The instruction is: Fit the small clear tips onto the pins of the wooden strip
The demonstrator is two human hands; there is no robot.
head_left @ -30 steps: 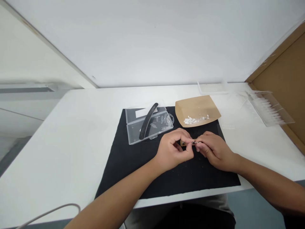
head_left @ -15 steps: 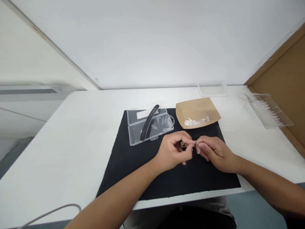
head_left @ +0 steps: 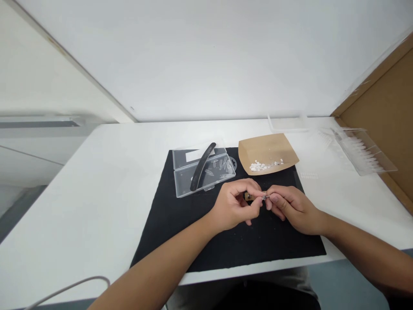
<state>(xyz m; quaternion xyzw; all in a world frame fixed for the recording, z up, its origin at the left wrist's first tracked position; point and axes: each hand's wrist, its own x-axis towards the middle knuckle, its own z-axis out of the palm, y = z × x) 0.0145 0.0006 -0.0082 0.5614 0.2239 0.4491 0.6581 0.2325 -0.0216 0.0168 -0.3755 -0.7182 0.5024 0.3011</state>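
Note:
Above the black mat (head_left: 180, 237), my left hand (head_left: 237, 204) is closed in a pinch at the near end of a small silvery metal piece (head_left: 264, 197). My right hand (head_left: 292, 206) faces it, thumb and forefinger pinched on a thin part of the same piece. The fingertips of both hands almost meet. Just behind my left fingers shows a small brown-gold object with a dark, shiny knob (head_left: 248, 196); the fingers hide most of it, and its kind cannot be made out.
Beyond my hands stands a brown paper tray (head_left: 267, 144) with small white pieces. A hinged clear plastic case (head_left: 180, 185) holds several clear nail tips, a curved black nail file (head_left: 202, 167) lying across it. A clear box of nail tips (head_left: 364, 150) is at right.
The metal piece between my fingertips has shifted and turned very slightly. Both hands keep their pinch in nearly the same place, and the view has moved a little.

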